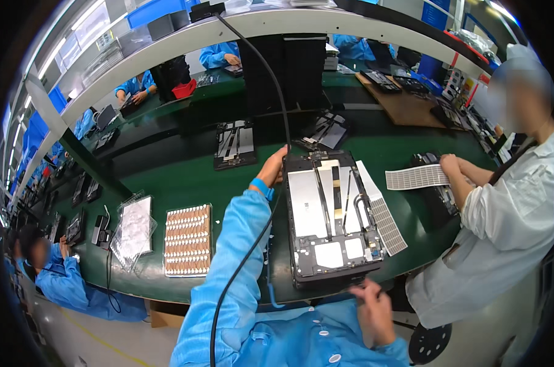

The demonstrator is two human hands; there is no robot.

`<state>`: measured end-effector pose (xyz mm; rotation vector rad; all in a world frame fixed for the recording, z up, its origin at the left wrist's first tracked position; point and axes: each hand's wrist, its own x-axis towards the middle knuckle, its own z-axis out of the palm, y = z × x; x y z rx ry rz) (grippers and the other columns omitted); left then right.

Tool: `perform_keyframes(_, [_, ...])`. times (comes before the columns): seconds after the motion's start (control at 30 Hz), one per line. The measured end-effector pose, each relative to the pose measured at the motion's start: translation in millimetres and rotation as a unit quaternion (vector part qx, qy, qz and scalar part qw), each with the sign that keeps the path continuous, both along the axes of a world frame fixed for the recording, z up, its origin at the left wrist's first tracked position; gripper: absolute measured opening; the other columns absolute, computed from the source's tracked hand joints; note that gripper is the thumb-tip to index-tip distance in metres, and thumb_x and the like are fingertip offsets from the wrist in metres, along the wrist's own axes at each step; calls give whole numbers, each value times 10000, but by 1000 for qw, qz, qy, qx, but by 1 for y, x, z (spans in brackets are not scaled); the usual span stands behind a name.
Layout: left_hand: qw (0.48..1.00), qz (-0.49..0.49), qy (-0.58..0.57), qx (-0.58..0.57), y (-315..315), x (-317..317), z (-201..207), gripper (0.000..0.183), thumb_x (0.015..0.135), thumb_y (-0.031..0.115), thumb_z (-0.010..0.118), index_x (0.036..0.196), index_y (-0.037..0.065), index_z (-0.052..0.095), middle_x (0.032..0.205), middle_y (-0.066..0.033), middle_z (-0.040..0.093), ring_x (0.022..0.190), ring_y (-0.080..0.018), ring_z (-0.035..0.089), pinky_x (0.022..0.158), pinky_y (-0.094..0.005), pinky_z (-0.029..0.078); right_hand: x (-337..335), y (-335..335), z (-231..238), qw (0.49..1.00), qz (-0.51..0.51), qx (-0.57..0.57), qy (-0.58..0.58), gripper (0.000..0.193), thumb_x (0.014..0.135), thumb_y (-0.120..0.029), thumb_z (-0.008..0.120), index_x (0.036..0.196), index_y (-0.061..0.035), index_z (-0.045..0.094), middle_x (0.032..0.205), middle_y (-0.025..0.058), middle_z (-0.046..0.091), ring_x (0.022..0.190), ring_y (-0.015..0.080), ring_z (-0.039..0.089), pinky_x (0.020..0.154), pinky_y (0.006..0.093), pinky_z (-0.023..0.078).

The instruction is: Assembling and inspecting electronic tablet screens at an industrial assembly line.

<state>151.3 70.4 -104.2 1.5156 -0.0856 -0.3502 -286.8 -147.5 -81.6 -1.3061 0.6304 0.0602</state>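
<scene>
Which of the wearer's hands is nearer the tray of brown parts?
Left: the left hand lies beyond and right of the tray; the right hand is much farther right.

One opened device (pixel 307 196) is at the left hand (pixel 272 166), two similar devices (pixel 245 139) are the nearest beyond that hand, and one tray of brown-and-white parts (pixel 188 240) sits to its left. Beyond the right hand (pixel 375 309) are at least two gridded sheets (pixel 387 226), one held by one person in white (pixel 491 214).
</scene>
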Motion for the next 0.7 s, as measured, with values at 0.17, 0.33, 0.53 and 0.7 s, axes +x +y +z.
perform_keyframes(0.17, [979,-188,-60,53,6,-5,-3,478,1000,489,561,1163,64,706,1073,-106,724,958,-200,663,834,-346,525,28,43,12,990,-53,107,-75,265,1051,-348,577,1168,-120,510,652,-79,384,442,16,325,382,211,230])
perform_keyframes(0.33, [979,-202,-29,31,30,-13,-16,498,1004,484,555,1202,48,690,1135,-110,713,1000,-207,656,854,-352,528,42,16,0,986,-52,117,-111,334,1054,-488,507,1156,-171,527,817,-7,582,439,47,344,370,218,242])
perform_keyframes(0.53, [994,-90,32,44,23,-148,52,609,1024,540,448,1336,43,609,1238,-133,681,1091,-264,636,952,-436,501,140,-74,8,975,-90,150,-136,455,1009,-545,548,1195,-144,657,974,23,713,764,110,680,575,243,524])
perform_keyframes(0.7, [983,28,179,-23,0,-242,57,672,1033,575,414,1361,13,582,1268,-161,668,1128,-295,628,959,-450,485,264,-185,-58,980,128,66,-139,443,993,-429,604,1267,-85,652,1112,48,730,967,165,704,831,296,580])
